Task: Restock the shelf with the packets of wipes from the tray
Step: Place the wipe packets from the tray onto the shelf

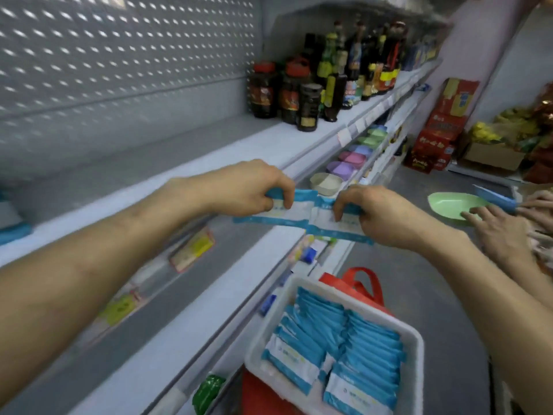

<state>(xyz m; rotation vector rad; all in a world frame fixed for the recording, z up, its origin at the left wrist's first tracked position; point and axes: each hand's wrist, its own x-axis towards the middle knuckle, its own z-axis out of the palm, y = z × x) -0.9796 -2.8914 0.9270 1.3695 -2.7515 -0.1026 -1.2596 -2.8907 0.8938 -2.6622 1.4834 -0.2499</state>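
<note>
While the left hand (254,187) and the right hand (380,217) each pinch one packet of wipes (287,209), fingers closed on its top edge, the pair hangs just off the front edge of the bare grey shelf (155,163). I would say the move is to carry both over that edge and set them down side by side, square to it. Two packets are held; the white tray (414,351) below holds two blurred rows I cannot count.
</note>
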